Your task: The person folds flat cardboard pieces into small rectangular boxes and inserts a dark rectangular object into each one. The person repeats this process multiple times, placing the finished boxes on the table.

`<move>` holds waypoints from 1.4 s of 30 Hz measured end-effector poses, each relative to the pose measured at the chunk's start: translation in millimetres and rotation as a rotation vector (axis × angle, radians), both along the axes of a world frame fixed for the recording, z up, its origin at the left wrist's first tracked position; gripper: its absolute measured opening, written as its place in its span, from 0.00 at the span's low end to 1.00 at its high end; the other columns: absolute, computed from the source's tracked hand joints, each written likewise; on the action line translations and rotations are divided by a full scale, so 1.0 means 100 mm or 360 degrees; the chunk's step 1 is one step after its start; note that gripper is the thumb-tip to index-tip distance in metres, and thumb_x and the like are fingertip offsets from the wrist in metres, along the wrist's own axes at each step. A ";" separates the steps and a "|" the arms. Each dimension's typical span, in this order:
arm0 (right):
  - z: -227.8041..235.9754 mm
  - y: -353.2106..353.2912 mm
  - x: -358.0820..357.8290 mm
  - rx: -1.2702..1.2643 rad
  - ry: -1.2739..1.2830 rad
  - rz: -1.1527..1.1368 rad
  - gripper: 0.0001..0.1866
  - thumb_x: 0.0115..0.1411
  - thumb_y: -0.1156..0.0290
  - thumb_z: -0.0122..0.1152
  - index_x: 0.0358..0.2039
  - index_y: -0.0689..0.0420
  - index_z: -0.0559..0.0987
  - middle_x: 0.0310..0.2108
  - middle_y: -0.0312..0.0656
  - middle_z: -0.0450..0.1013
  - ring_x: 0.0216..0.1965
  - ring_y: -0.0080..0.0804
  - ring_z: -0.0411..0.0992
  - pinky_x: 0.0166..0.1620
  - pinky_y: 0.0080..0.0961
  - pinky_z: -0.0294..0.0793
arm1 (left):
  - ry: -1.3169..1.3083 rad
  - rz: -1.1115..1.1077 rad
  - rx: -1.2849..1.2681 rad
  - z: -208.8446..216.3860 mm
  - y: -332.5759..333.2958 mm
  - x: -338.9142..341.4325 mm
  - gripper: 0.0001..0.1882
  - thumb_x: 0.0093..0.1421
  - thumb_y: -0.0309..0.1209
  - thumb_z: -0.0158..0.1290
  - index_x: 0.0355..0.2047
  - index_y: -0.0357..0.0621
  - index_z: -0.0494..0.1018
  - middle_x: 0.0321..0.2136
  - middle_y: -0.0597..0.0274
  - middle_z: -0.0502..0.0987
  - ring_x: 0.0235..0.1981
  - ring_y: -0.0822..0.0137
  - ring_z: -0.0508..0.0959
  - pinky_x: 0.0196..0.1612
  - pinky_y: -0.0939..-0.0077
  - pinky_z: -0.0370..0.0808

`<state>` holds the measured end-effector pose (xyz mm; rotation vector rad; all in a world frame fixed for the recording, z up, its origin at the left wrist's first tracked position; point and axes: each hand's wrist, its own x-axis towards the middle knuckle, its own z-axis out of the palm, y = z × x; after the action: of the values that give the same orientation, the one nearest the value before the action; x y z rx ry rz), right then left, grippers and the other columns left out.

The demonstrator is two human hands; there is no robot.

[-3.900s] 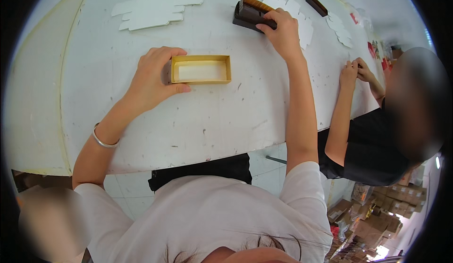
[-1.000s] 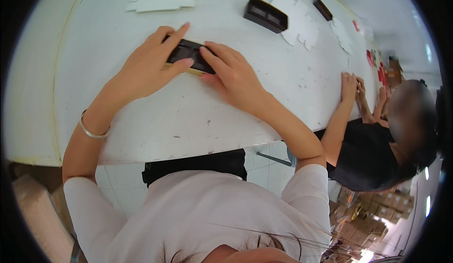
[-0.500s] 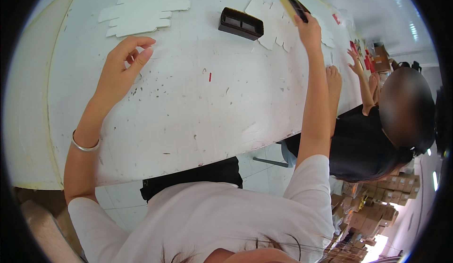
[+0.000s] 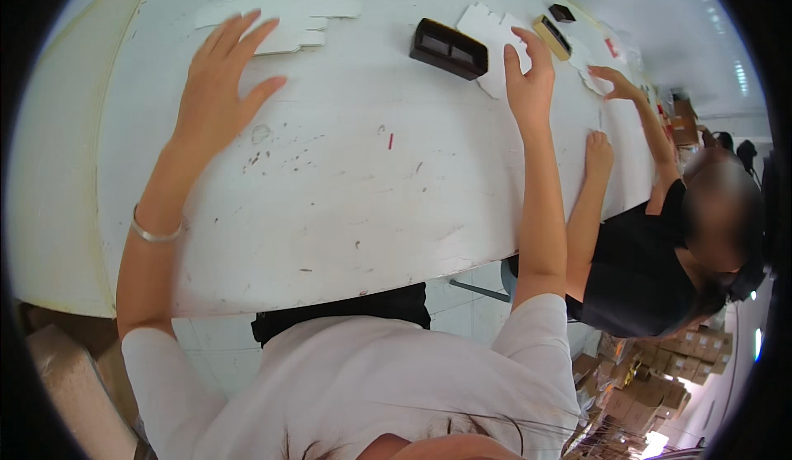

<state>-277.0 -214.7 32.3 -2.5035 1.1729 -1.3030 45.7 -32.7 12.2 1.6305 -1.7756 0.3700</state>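
Observation:
My left hand [image 4: 216, 89] is open, its fingers spread over the near left edge of a stack of flat white die-cut card blanks [image 4: 285, 2]. Whether the fingertips touch the card, I cannot tell. Nothing is in my right hand [image 4: 530, 80]; thumb and fingers are bent and apart, above the near right of more white blanks [image 4: 487, 27]. To its left stands a dark rectangular divided tray [image 4: 448, 50]. Beyond it on the right lies a small pale-yellow box [image 4: 551, 37] with a dark inside.
A co-worker in black sits at my right, one hand [image 4: 617, 83] reaching over white card [image 4: 586, 62] near the yellow box. A small dark box [image 4: 562, 13] lies farther back. There is a thin red strip [image 4: 390, 141] on the white table [image 4: 330, 188].
My right hand has let go of the yellow box and drawn back toward me. My left hand has moved forward to the card stack, fingers spreading. The co-worker's hand has come forward.

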 end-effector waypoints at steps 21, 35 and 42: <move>-0.33 0.68 0.92 0.0139 0.0069 0.0684 0.15 0.55 0.75 0.59 0.44 0.59 0.73 0.47 0.45 0.69 0.48 0.43 0.67 0.47 0.32 0.70 | -0.0503 -0.0196 -0.0285 -0.06 -0.31 0.40 0.09 0.51 0.22 0.55 0.34 0.44 0.75 0.24 0.62 0.77 0.24 0.67 0.77 0.22 0.79 0.72; -0.57 0.70 1.09 -0.0127 0.0365 0.0828 0.15 0.55 0.70 0.59 0.44 0.56 0.74 0.46 0.46 0.71 0.50 0.44 0.67 0.50 0.34 0.67 | -0.0317 -0.0291 0.0416 0.14 -0.12 0.05 0.08 0.49 0.27 0.60 0.31 0.44 0.75 0.29 0.64 0.79 0.29 0.62 0.77 0.31 0.75 0.74; -0.11 0.69 1.07 -0.0417 0.0086 0.0816 0.15 0.54 0.76 0.59 0.44 0.56 0.76 0.45 0.45 0.72 0.47 0.43 0.70 0.50 0.34 0.69 | -0.0508 -0.0265 -0.0276 0.51 -0.02 -0.01 0.06 0.50 0.21 0.54 0.29 0.44 0.76 0.29 0.64 0.79 0.29 0.65 0.78 0.27 0.76 0.73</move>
<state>-170.5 -146.1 21.6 -2.7646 0.3288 -1.3089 44.8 -34.2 63.1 1.3484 -2.0335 0.7170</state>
